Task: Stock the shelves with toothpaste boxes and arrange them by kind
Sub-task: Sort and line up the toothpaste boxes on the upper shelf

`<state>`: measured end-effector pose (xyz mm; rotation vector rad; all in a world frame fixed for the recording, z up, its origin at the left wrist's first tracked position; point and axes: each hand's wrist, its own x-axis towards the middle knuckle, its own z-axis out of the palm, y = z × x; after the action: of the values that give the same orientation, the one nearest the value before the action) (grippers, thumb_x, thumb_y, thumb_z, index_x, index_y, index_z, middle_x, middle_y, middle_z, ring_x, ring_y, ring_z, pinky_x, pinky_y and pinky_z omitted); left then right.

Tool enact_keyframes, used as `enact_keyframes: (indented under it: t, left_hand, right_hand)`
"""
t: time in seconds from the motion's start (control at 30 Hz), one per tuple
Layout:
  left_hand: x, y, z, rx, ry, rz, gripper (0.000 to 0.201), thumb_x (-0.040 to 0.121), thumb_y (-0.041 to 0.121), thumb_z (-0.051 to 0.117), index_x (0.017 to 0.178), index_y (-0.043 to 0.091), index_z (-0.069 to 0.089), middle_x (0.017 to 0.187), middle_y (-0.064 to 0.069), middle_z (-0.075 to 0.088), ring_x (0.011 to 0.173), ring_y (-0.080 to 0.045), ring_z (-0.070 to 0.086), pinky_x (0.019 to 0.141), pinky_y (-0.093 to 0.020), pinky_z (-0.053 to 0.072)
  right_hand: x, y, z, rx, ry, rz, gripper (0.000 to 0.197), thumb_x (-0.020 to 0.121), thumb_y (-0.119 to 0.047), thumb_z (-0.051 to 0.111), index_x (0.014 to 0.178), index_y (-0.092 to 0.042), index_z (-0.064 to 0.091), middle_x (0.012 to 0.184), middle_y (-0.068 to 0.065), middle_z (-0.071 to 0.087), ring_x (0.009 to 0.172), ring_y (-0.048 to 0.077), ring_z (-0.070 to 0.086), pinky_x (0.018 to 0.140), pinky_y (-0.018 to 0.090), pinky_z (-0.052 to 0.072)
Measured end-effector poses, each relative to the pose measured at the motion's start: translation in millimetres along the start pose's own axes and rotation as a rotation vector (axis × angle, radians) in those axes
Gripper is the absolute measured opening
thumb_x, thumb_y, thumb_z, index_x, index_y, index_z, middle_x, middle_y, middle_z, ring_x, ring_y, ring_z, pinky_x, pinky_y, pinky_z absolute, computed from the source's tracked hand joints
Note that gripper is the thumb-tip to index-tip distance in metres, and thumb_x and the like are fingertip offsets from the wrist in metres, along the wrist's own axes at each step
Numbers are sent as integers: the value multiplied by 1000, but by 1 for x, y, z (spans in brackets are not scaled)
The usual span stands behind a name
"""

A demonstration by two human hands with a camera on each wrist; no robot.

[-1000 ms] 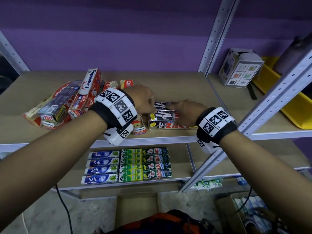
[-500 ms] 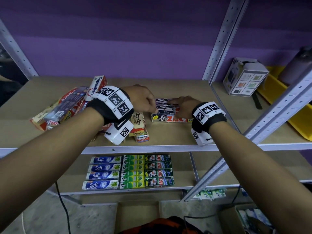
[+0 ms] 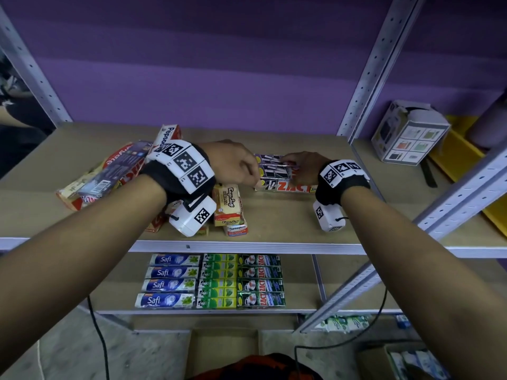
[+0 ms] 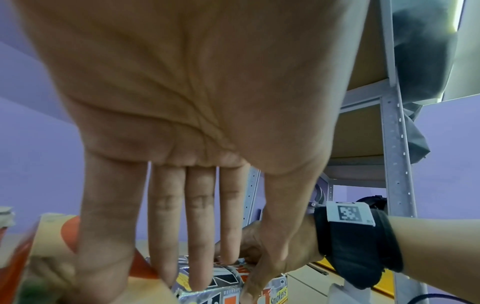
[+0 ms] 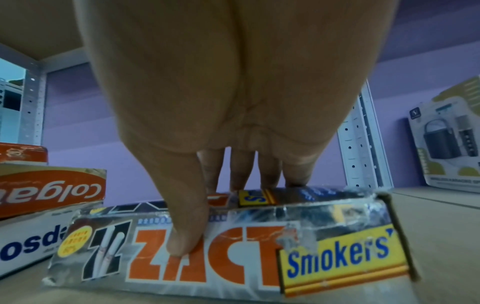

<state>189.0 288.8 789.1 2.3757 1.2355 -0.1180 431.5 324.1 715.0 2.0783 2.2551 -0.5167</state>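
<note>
Both hands have shifted the Zact Smokers' boxes (image 3: 277,174) toward the shelf (image 3: 274,244) rear. Left hand (image 3: 233,163) presses flat-fingered; right hand (image 3: 304,167) grips them. Next: square the stack.

The head view is dim and cool, with the purple wall (image 3: 219,64) evenly lit and no hard shadows. The lower shelf (image 3: 192,311) lies in deeper shade under the upper board. Wide-angle bending curves the uprights (image 3: 378,64) and stretches the forearms at the bottom corners. The left wrist view is soft: the left hand (image 4: 194,102) fills the frame slightly out of focus, and a bright patch glares at the top right corner. In the right wrist view the Zact box (image 5: 233,246) is sharp and its foil glints, while the right hand (image 5: 233,82) above it blurs.
</note>
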Motion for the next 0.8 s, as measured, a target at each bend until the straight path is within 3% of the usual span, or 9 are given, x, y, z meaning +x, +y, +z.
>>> enact_keyframes:
  t: [0.2, 0.4, 0.47, 0.53, 0.57, 0.6, 0.67, 0.73, 0.8]
  left_hand:
    - [-6, -9, -3, -79, 21, 55, 14, 85, 53, 65, 96, 47, 69, 88, 38, 65, 86, 11, 61, 82, -21, 49]
    - [-24, -28, -9, -163, 135, 70, 14, 87, 47, 66, 98, 40, 72, 95, 23, 70, 90, 6, 64, 89, -26, 53]
    - [-33, -38, -13, -169, 168, 73, 14, 88, 44, 66, 99, 38, 72, 97, 21, 71, 89, 9, 63, 88, -18, 51]
    - [-43, -49, -18, -159, 199, 73, 15, 89, 44, 66, 100, 38, 73, 100, 20, 71, 89, 13, 61, 77, -2, 45]
    - [-48, -55, -21, -155, 207, 64, 15, 88, 45, 66, 101, 39, 72, 101, 20, 71, 90, 14, 60, 73, 0, 43]
    - [-54, -61, -24, -158, 207, 52, 15, 88, 47, 65, 101, 41, 72, 102, 21, 71, 91, 13, 61, 76, -3, 45]
    - [-64, -75, -29, -177, 200, 30, 14, 88, 46, 66, 100, 42, 71, 104, 22, 70, 96, 7, 64, 90, -22, 51]
    - [-74, -89, -34, -200, 211, 9, 13, 88, 43, 67, 100, 41, 72, 103, 21, 71, 97, 3, 65, 95, -34, 52]
    - [-85, -102, -38, -222, 248, -4, 12, 88, 39, 68, 100, 40, 72, 102, 19, 72, 99, 0, 65, 97, -37, 52]
  right_hand:
    - [4, 2, -1, 31, -5, -3, 76, 81, -20, 75, 148, -31, 42, 146, -1, 50, 126, 23, 53, 88, 23, 37]
    - [-1, 0, -3, 122, -54, -18, 76, 81, -26, 76, 148, -28, 41, 144, -3, 50, 123, 19, 52, 99, 27, 40]
    - [-5, -7, -8, 177, -54, -32, 67, 83, -38, 75, 143, -30, 47, 140, -5, 53, 118, 17, 54, 102, 31, 42]
    - [-7, -18, -14, 220, -21, -72, 53, 85, -43, 72, 134, -29, 56, 131, -5, 59, 116, 18, 58, 104, 38, 44]
    - [-9, -25, -19, 247, -4, -90, 46, 86, -44, 71, 128, -30, 58, 125, -8, 61, 114, 16, 60, 100, 37, 45]
    - [-12, -33, -23, 271, 8, -106, 42, 86, -44, 70, 125, -33, 59, 120, -12, 61, 108, 9, 62, 94, 32, 46]
    - [-16, -53, -31, 269, 19, -153, 39, 89, -42, 68, 126, -36, 58, 118, -16, 60, 96, -4, 62, 83, 24, 41]
    - [-18, -77, -37, 203, 26, -216, 39, 92, -38, 65, 130, -33, 57, 123, -13, 57, 107, 3, 57, 86, 23, 38]
    - [-19, -101, -42, 186, 16, -274, 35, 94, -36, 64, 128, -31, 60, 125, -14, 57, 115, 7, 53, 91, 25, 40]
